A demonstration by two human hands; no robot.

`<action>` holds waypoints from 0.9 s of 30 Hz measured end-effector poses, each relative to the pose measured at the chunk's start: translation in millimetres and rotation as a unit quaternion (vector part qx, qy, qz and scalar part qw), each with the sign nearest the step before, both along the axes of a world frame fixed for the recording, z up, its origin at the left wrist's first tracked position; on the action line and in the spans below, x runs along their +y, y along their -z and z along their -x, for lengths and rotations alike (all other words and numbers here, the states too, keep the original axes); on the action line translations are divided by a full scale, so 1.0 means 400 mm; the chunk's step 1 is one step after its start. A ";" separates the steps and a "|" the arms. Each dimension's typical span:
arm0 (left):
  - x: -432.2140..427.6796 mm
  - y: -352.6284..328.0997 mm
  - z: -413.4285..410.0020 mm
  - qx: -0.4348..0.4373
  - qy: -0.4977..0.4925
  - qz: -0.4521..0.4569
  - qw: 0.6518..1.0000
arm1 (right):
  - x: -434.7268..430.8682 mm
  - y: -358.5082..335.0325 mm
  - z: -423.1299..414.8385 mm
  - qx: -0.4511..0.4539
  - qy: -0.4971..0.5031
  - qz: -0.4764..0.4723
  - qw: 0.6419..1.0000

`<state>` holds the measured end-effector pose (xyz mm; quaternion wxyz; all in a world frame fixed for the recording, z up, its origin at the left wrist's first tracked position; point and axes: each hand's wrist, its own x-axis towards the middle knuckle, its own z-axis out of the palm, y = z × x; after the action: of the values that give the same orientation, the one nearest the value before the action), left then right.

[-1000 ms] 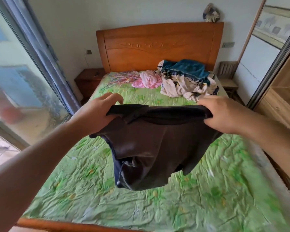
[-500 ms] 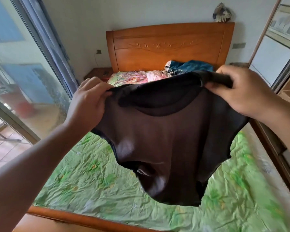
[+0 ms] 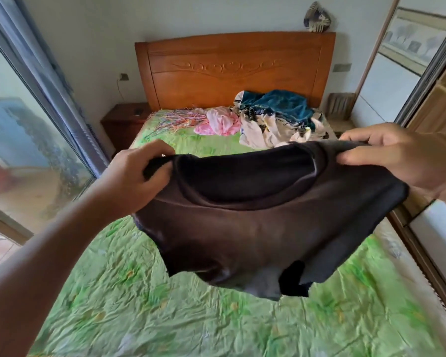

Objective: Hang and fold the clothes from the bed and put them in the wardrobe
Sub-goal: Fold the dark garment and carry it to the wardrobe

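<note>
A dark brown-black shirt (image 3: 255, 222) hangs spread in the air over the bed (image 3: 144, 292). My left hand (image 3: 137, 176) grips its left shoulder and my right hand (image 3: 386, 155) pinches its right shoulder, with the neck opening facing me. Near the headboard lie a pink garment (image 3: 220, 122), a cream patterned garment (image 3: 265, 130) and a teal one (image 3: 281, 104). Several coloured hangers (image 3: 175, 121) lie left of the pink garment. The wardrobe (image 3: 443, 104) stands at the right, its wooden shelves showing.
A wooden headboard (image 3: 232, 70) backs the bed, with a dark nightstand (image 3: 124, 122) at its left. A glass sliding door (image 3: 23, 140) runs along the left. A mirrored wardrobe door (image 3: 397, 63) and a small wooden chair (image 3: 340, 106) are at the right.
Both hands lifted the shirt up, then lowered it and drew it wider apart. The shirt now hangs flatter, with its neck opening spread.
</note>
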<state>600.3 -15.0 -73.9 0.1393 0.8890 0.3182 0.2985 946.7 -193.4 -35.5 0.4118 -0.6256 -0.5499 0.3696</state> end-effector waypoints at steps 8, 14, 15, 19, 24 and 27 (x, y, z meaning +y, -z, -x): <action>0.139 -0.023 0.049 -0.015 0.052 0.020 0.998 | 0.108 0.008 0.038 -0.081 0.026 0.001 0.996; 0.331 0.142 -0.005 0.052 0.048 0.037 0.997 | 0.284 0.211 -0.011 -0.250 0.078 0.054 0.963; 0.360 0.176 -0.018 0.071 0.049 0.043 0.995 | 0.312 0.257 -0.022 -0.269 0.081 0.066 0.957; 0.473 0.319 -0.071 0.173 0.007 0.059 0.983 | 0.420 0.433 -0.059 -0.354 0.082 0.116 0.925; 0.596 0.487 -0.159 0.265 -0.069 0.046 0.961 | 0.588 0.590 -0.093 -0.492 0.129 0.123 0.852; 0.697 0.594 -0.230 0.301 -0.113 0.065 0.945 | 0.725 0.678 -0.127 -0.511 0.128 0.162 0.835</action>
<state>692.3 263.7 -311.5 0.0599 0.8845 0.4626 0.0092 997.6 96.6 -306.5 0.0088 -0.8483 -0.5289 0.0254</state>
